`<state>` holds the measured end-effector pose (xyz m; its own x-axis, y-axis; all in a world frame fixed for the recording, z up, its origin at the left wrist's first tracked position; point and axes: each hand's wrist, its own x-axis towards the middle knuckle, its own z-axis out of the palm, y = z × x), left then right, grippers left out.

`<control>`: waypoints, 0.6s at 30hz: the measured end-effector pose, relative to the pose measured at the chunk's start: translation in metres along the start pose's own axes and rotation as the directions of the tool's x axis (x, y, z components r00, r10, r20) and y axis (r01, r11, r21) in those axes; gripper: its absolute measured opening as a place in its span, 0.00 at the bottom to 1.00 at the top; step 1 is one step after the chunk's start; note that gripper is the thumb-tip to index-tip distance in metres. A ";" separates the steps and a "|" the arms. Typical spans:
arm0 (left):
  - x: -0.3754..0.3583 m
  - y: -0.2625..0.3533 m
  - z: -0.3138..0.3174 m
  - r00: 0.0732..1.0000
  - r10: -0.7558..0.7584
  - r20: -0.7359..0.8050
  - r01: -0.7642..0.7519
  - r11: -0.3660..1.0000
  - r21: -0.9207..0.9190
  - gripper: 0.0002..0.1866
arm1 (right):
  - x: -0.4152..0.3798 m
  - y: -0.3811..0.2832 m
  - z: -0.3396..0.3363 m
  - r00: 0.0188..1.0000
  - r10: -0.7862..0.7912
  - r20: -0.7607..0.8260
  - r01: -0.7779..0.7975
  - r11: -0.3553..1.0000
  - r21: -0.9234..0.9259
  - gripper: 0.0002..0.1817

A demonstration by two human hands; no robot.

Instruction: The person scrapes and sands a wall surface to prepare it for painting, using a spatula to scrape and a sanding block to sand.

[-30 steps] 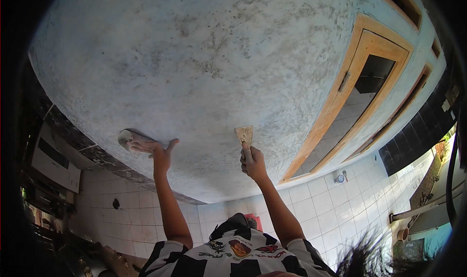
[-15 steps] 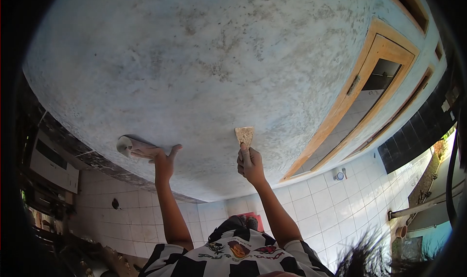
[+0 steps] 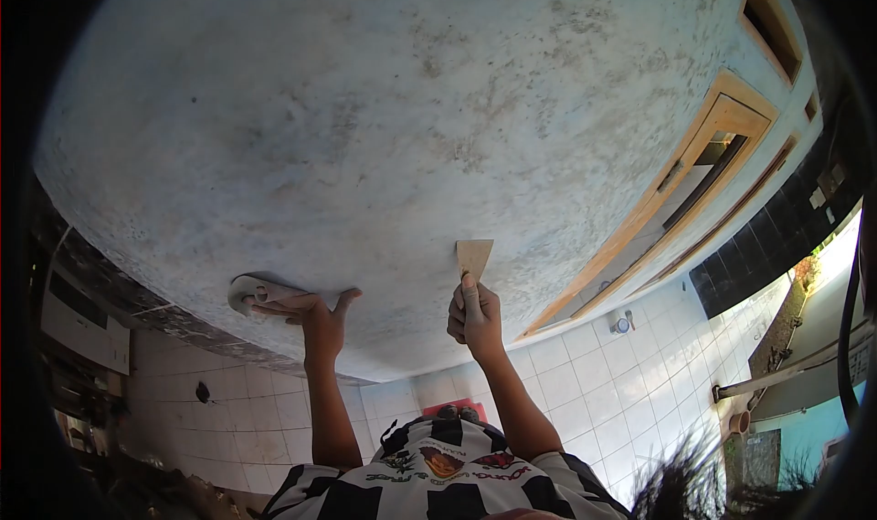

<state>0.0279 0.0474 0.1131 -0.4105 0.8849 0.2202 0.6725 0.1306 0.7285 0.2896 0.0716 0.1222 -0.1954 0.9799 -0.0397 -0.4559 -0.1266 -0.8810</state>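
A large pale blue wall [image 3: 365, 136] with grey, patchy marks fills most of the view. At its lower left, my left hand [image 3: 322, 324] presses a curled grey sheet of sandpaper [image 3: 245, 291] to the surface, the fingers laid along the sheet and the thumb stretched out to the right. My right hand [image 3: 475, 315] is closed around the handle of a putty knife [image 3: 474, 257], thumb along its front. The broad blade points up and overlaps the wall in this view; the handle is mostly hidden in the fist.
A wooden-framed window [image 3: 639, 219] with an open pane is on the right. White floor tiles [image 3: 585, 374] lie below, with a red stool or mat [image 3: 448, 406] near my feet and a small cup [image 3: 622, 325] by the wall. A white cabinet [image 3: 84, 324] stands at left.
My left hand with the sandpaper has shifted slightly right and down. The putty knife has turned, its blade now looking plainer, and moved a little right. The camera view has also shifted.
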 end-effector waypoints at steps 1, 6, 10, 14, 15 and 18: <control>-0.001 0.004 -0.003 0.999 -0.033 0.038 0.034 0.999 -0.010 0.34 | -0.002 0.002 0.004 1.000 -0.007 -0.001 0.007 1.000 -0.006 0.26; -0.001 -0.008 0.006 0.998 0.062 0.005 -0.062 0.996 -0.062 0.35 | -0.006 0.000 0.016 0.997 0.022 -0.072 -0.011 0.989 0.148 0.26; -0.002 -0.017 0.009 1.000 0.019 0.009 -0.019 1.000 -0.009 0.36 | -0.007 -0.003 0.016 0.998 -0.056 -0.010 0.057 0.986 0.155 0.27; -0.002 -0.004 0.003 0.999 0.045 0.018 -0.044 0.998 -0.049 0.38 | -0.004 0.004 0.014 0.995 -0.089 -0.055 0.096 0.986 0.137 0.27; -0.001 -0.006 0.005 0.999 0.047 0.025 -0.045 0.998 -0.054 0.38 | -0.002 0.001 0.016 0.993 -0.102 -0.062 0.111 0.980 0.164 0.27; -0.005 -0.017 0.009 0.997 -0.012 0.072 0.013 1.000 -0.020 0.41 | -0.003 -0.002 0.016 0.993 -0.092 -0.072 0.104 0.976 0.193 0.27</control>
<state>0.0239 0.0444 0.0935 -0.3727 0.9133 0.1643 0.6548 0.1333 0.7440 0.2774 0.0663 0.1310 -0.0897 0.9959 0.0076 -0.6328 -0.0511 -0.7726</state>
